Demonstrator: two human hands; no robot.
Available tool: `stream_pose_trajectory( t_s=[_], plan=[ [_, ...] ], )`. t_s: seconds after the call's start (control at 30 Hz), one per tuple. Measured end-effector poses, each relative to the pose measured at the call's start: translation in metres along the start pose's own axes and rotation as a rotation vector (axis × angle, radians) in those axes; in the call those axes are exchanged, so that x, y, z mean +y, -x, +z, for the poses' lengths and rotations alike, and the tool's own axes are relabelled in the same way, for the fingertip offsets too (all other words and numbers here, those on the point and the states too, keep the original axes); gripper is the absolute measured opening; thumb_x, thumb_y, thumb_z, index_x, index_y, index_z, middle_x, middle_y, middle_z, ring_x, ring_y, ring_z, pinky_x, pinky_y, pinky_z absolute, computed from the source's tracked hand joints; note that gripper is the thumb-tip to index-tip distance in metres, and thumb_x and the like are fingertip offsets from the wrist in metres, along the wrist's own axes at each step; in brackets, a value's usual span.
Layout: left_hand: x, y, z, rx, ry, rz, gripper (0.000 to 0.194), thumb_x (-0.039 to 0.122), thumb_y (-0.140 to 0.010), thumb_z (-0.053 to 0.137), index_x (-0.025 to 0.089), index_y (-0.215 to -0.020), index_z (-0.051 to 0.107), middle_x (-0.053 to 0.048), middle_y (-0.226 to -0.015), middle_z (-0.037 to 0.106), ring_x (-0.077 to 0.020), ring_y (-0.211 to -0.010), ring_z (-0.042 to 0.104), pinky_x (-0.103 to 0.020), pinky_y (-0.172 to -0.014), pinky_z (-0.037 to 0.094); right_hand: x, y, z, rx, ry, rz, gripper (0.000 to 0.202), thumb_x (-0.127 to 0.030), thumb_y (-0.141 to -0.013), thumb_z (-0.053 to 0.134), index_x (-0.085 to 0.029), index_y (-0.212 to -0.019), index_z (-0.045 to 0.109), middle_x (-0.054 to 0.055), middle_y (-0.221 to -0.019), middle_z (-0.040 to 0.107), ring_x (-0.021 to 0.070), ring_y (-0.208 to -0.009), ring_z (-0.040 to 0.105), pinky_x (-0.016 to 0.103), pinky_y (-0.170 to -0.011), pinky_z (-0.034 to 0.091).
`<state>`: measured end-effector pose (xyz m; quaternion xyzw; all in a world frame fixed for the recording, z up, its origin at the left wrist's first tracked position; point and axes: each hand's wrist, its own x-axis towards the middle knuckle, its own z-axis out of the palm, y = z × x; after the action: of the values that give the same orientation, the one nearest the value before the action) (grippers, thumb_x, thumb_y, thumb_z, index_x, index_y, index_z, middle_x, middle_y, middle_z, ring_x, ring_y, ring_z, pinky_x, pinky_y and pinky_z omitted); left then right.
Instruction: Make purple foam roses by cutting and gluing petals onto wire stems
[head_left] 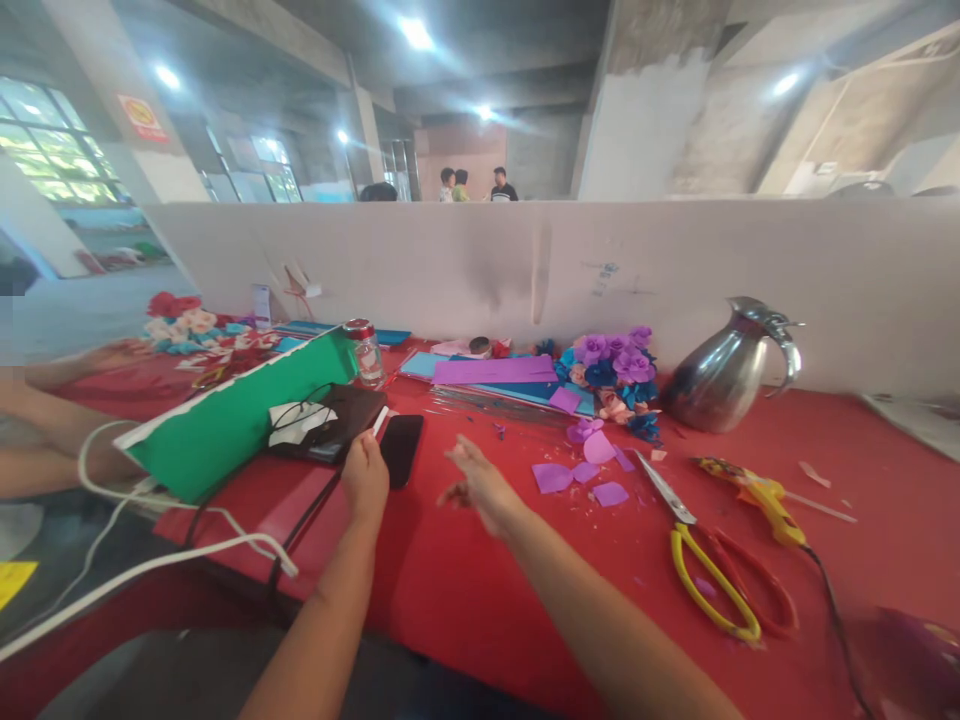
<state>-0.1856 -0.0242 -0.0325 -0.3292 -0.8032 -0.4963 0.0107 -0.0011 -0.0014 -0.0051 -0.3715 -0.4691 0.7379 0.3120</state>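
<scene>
My left hand (364, 474) is closed in a pinch around a thin white stick (381, 420), whose tip points up and away. Just right of it a dark phone (402, 450) lies flat. Over the red table (442, 580), my right hand (484, 488) is held with its fingers apart and nothing in them. To its right are scattered purple paper petals (553, 477). Farther right lie scissors (694, 540) with one yellow and one red handle, and a yellow glue gun (766, 505) with a clear stick in its back.
A metal jug (724, 370) stands by the white partition (420, 260). Paper flowers (615, 360) and purple paper strips (495, 371) lie at the back. At left are a green board (247, 415), a black case (349, 415), a glass jar (367, 360), white cables (187, 550) and another person's arm (60, 440).
</scene>
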Motion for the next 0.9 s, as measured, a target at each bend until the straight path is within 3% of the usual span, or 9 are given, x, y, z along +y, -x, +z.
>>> stream_pose_trajectory(
  t_s=[0.07,0.17,0.33,0.53,0.67,0.77,0.83,0.9],
  plan=[
    [0.004,0.001,-0.001,-0.039,-0.035,-0.026,0.041,0.034,-0.093,0.029,0.016,-0.110,0.061,-0.016,-0.111,0.067,-0.0267,-0.103,0.061,-0.037,-0.085,0.046,0.012,-0.025,0.025,-0.037,-0.047,0.099,0.060,-0.049,-0.092,0.037,-0.031,-0.146,0.019,0.016,-0.148,0.034,0.0069,-0.048,0.059,0.020,-0.039,0.037],
    [0.005,0.001,-0.002,-0.076,-0.078,-0.034,0.042,0.033,-0.093,0.027,0.016,-0.112,0.061,-0.017,-0.113,0.066,-0.0274,-0.106,0.060,-0.037,-0.086,0.045,0.017,-0.052,0.044,-0.058,-0.058,0.130,0.062,-0.056,-0.094,0.027,-0.031,-0.148,0.008,0.017,-0.149,0.032,0.0057,-0.045,0.058,0.018,-0.033,0.035],
    [0.003,-0.001,0.001,-0.057,-0.115,-0.061,0.041,0.033,-0.093,0.030,0.013,-0.113,0.060,-0.019,-0.113,0.065,-0.0292,-0.107,0.059,-0.038,-0.085,0.045,0.012,-0.064,0.053,-0.038,-0.084,0.165,0.062,-0.055,-0.095,0.022,-0.031,-0.149,0.004,0.017,-0.149,0.030,0.0043,-0.046,0.060,0.015,-0.031,0.038],
    [0.000,-0.001,0.007,-0.031,-0.081,-0.044,0.039,0.033,-0.092,0.032,0.014,-0.111,0.060,-0.017,-0.110,0.066,-0.0281,-0.106,0.059,-0.037,-0.087,0.044,0.008,-0.060,0.053,-0.029,-0.120,0.192,0.058,-0.052,-0.096,0.024,-0.026,-0.148,0.015,0.017,-0.146,0.038,0.0060,-0.051,0.063,0.015,-0.035,0.043],
    [-0.003,-0.001,0.005,-0.019,-0.028,0.027,0.038,0.030,-0.091,0.032,0.012,-0.110,0.060,-0.018,-0.111,0.064,-0.0272,-0.109,0.056,-0.037,-0.092,0.042,0.003,-0.057,0.044,-0.012,-0.144,0.204,0.057,-0.053,-0.095,0.023,-0.021,-0.142,0.030,0.019,-0.148,0.032,0.0083,-0.056,0.065,0.017,-0.036,0.043],
    [-0.002,0.003,-0.001,0.059,-0.009,0.175,0.035,0.026,-0.090,0.034,0.011,-0.107,0.060,-0.018,-0.110,0.064,-0.0272,-0.107,0.055,-0.038,-0.096,0.039,0.000,-0.044,0.025,0.077,-0.103,0.081,0.052,-0.051,-0.093,0.035,-0.019,-0.134,0.039,0.019,-0.141,0.042,0.0087,-0.056,0.064,0.020,-0.044,0.046],
    [0.004,0.010,-0.003,0.074,-0.018,0.290,0.031,0.024,-0.088,0.039,0.013,-0.105,0.061,-0.016,-0.109,0.064,-0.0278,-0.106,0.055,-0.040,-0.096,0.038,-0.001,-0.029,0.006,0.169,0.009,-0.051,0.042,-0.046,-0.086,0.050,-0.018,-0.117,0.052,0.014,-0.123,0.058,0.0084,-0.054,0.062,0.021,-0.049,0.047],
    [0.016,0.020,-0.001,-0.032,-0.021,0.421,0.027,0.022,-0.085,0.044,0.016,-0.104,0.062,-0.013,-0.107,0.064,-0.0277,-0.104,0.055,-0.040,-0.095,0.039,-0.002,-0.013,-0.016,0.245,0.125,-0.160,0.029,-0.042,-0.077,0.061,-0.016,-0.088,0.059,0.007,-0.093,0.067,0.0080,-0.051,0.057,0.020,-0.051,0.044]
  ],
)
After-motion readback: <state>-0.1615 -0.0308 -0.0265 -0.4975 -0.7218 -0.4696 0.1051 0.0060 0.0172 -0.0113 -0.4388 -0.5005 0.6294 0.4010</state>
